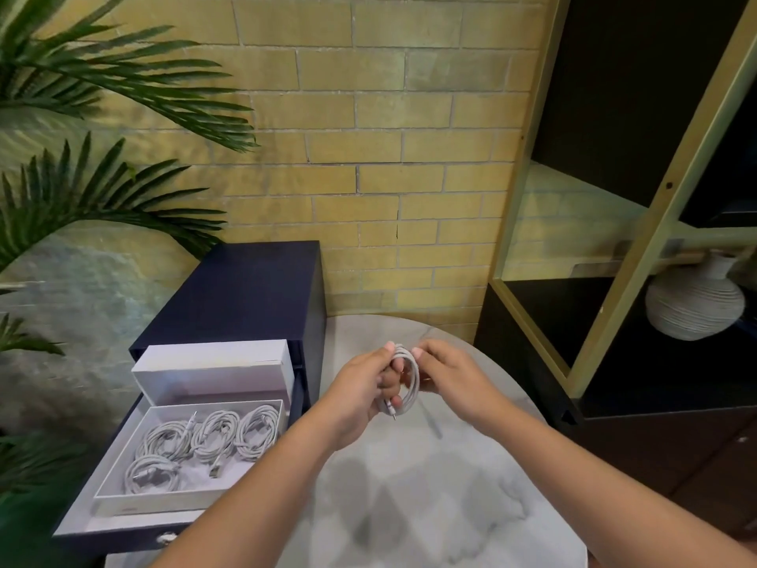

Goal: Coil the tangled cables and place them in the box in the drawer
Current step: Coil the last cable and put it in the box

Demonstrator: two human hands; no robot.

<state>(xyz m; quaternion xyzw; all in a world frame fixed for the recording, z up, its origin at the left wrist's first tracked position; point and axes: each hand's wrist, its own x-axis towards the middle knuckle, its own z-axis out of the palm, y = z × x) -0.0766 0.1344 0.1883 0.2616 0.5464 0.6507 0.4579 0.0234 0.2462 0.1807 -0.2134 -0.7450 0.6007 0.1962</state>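
Note:
A white cable coil hangs above the round marble table, held between both hands. My left hand grips the coil's left side, with a plug end sticking out below the fingers. My right hand pinches the coil's top and right side. To the left, the open drawer of a dark blue cabinet holds a white box. Several coiled white cables lie inside the box.
The box lid stands at the back of the drawer. Palm fronds reach in from the left. A dark shelf unit with a ribbed pale vase stands right of the table, against a yellow brick wall.

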